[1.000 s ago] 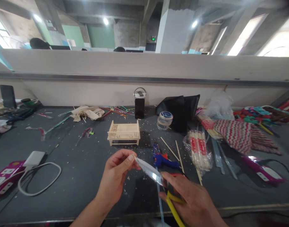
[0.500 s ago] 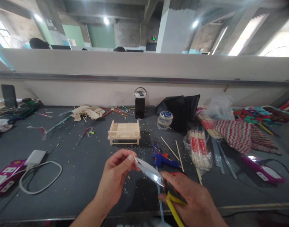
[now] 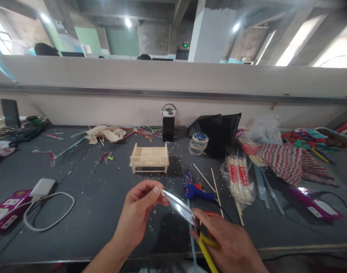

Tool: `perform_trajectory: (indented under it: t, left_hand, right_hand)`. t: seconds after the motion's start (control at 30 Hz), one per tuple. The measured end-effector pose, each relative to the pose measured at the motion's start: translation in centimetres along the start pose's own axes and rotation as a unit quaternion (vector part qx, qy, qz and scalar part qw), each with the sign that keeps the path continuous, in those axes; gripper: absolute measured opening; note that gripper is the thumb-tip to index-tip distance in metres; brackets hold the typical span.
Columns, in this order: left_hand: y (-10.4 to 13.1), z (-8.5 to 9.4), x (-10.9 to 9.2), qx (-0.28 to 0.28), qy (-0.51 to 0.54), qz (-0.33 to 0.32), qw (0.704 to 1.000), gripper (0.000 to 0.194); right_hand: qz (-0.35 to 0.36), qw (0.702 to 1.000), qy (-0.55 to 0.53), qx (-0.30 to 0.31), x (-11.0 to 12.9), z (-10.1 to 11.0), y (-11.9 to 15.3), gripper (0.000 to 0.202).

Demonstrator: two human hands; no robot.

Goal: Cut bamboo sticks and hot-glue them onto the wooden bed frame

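Observation:
My right hand (image 3: 224, 237) is wrapped round the handles of a pair of scissors (image 3: 182, 210) with yellow and red grips. Their blades point up and left, tips at the fingers of my left hand (image 3: 142, 204). Between thumb and forefinger, that hand pinches a small pale wooden stick (image 3: 161, 189), mostly hidden by the fingers. Just beyond my hands stands a little bed-like model (image 3: 149, 157) made of wooden sticks. A blue glue gun (image 3: 199, 191) lies to the right of the blades, a clear glue stick running from it toward the table's front edge.
Loose sticks (image 3: 216, 191) and a bag of wooden sticks (image 3: 238, 178) lie to the right, near a striped knitted cloth (image 3: 284, 161). A clear jar (image 3: 198, 144) and a phone (image 3: 168, 129) stand farther back. At left, a white charger (image 3: 43, 188) sits on a purple power strip (image 3: 11, 208).
The scissor blades have come closer together at the stick, and my right hand has closed further on the handles. My left hand has stayed nearly still.

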State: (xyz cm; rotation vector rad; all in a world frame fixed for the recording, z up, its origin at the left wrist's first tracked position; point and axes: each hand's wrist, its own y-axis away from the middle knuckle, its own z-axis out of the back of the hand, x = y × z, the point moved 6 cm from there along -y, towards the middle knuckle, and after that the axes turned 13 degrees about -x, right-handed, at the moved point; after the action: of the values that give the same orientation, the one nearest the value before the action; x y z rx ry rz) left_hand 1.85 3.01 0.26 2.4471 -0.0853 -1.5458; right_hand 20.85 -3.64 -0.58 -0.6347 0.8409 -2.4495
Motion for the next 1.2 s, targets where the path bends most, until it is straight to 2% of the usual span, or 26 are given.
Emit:
perform_trajectory:
  t: [0.2, 0.43, 0.6, 0.8, 1.03, 1.2]
  left_hand:
    - [-0.2, -0.4, 0.5, 0.054, 0.029, 0.061, 0.996, 0.01]
    - [-0.2, -0.7, 0.5, 0.06, 0.03, 0.054, 0.996, 0.01]
    - [-0.2, -0.7, 0.6, 0.067, 0.023, 0.052, 0.996, 0.008]
    - [0.0, -0.8, 0.5, 0.077, 0.017, 0.061, 0.995, 0.009]
    - [0.0, -0.9, 0.6, 0.087, 0.002, 0.061, 0.994, 0.008]
    - [0.2, -0.9, 0.7, 0.088, -0.006, 0.062, 0.994, 0.008]
  right_hand:
    - [-0.03, 0.999, -0.027, -0.01, -0.2, 0.3, -0.3, 0.034]
    - [-0.04, 0.999, -0.028, 0.006, -0.1, 1.3, -1.0, 0.038]
    - [-0.056, 0.997, -0.039, 0.018, -0.6, 1.0, -0.6, 0.037]
    - [-0.039, 0.998, -0.042, -0.003, -0.4, 1.3, -0.6, 0.034]
    - [-0.031, 0.999, -0.038, 0.01, -0.3, 1.2, -0.1, 0.034]
    - [-0.014, 1.0, -0.007, -0.004, -0.3, 1.0, 0.5, 0.035]
